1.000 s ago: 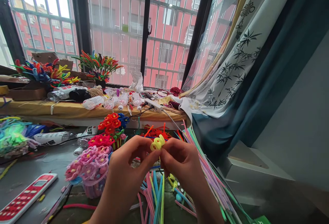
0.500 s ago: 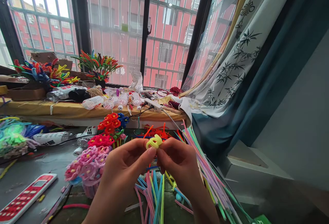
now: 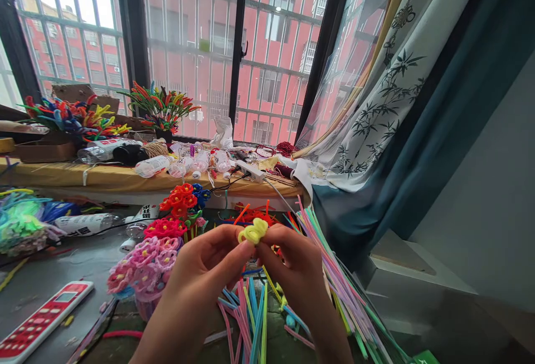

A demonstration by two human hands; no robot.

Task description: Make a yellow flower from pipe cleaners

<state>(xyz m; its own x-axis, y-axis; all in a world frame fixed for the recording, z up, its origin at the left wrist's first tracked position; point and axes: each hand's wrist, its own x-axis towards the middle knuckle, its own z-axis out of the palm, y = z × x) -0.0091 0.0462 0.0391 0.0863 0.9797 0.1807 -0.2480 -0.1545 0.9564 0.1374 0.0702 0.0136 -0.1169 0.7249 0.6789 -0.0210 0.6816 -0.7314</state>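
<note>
A small yellow pipe-cleaner piece point(image 3: 253, 232), bent into loops like petals, is pinched between both of my hands at chest height. My left hand point(image 3: 204, 275) grips it from the left with thumb and forefinger. My right hand point(image 3: 292, 269) grips it from the right, fingers curled around its lower end. Below my hands lies a loose pile of coloured pipe cleaners point(image 3: 251, 314) on the table.
Pink pipe-cleaner flowers in a cup point(image 3: 144, 269) and red ones point(image 3: 178, 199) stand left of my hands. A long bundle of pastel stems point(image 3: 334, 275) leans at the right. A red-and-white remote point(image 3: 42, 319) lies front left. The window sill point(image 3: 104, 177) holds bottles and clutter.
My hands have turned the yellow piece slightly and its loops sit a little differently. My hands stayed in nearly the same place.
</note>
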